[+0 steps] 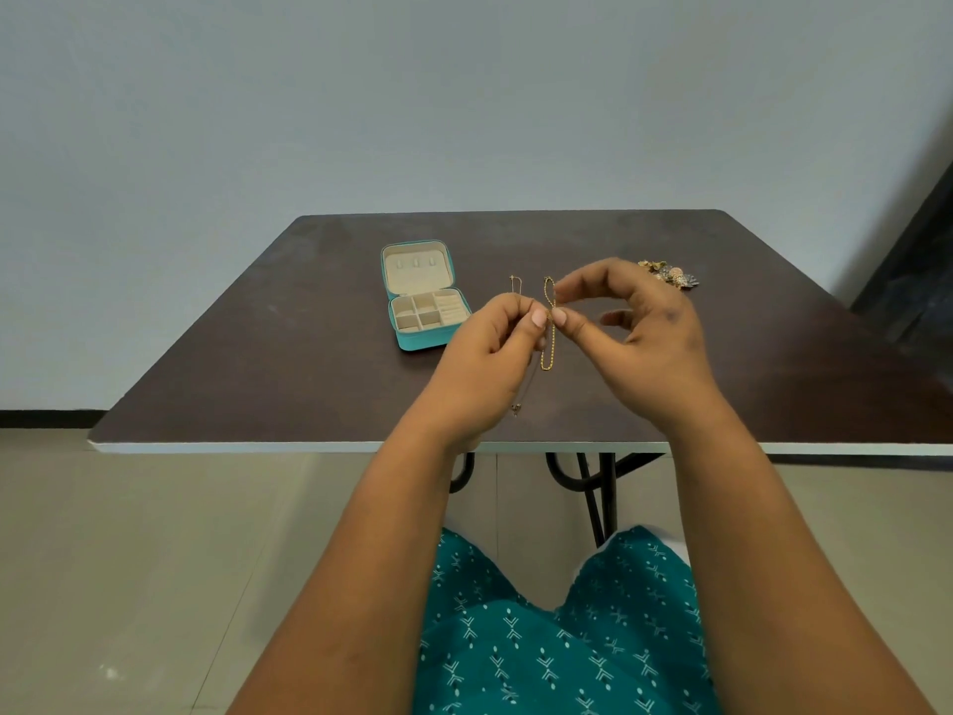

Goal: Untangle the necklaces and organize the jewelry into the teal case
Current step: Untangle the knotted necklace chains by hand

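Observation:
Above the dark table (pixel 258 353), my left hand (pixel 490 363) and my right hand (pixel 650 327) meet at their fingertips. Both pinch a gold chain (pixel 547 348) that loops above the fingers and hangs down below them. A thinner chain (pixel 515 289) sticks up from my left hand, and its lower end with a small pendant (pixel 516 408) dangles under that palm. The teal case (pixel 426 296) lies open to the left of my hands, its cream compartments showing nothing inside that I can make out.
A small heap of gold and dark jewelry (pixel 670 275) lies on the table behind my right hand. The table's near edge (pixel 309 447) runs just under my wrists, with black legs below. A wall stands behind the table.

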